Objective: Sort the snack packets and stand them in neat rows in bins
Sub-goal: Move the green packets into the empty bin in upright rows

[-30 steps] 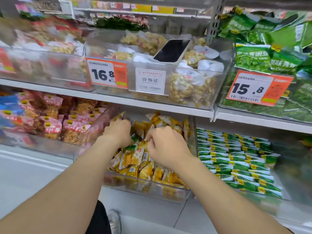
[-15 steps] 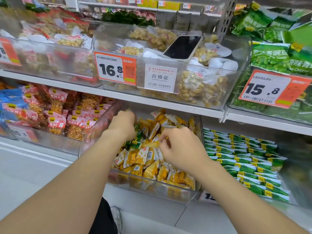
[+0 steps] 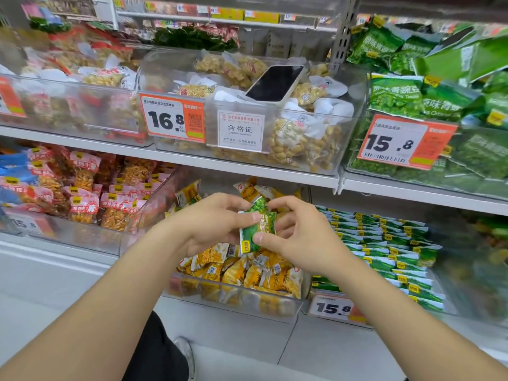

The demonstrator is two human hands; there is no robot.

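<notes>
Left hand: fingers curl round the green packets, steadying them.
Green packets: held between both hands above the yellow-packet bin, apparently strays pulled from it.
Right hand: thumb and fingers pinch the same packets, likely squaring them.
Green-packet bin: adjacent, with neat standing rows; probably where these packets go.

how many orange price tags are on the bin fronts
5. Upper shelf: a cut-off tag at the left edge, the 16.8 tag, the upper 15.8 tag. Lower shelf: a blurred tag at left, the lower 15.8 tag at right. Others may be out of view.
</notes>
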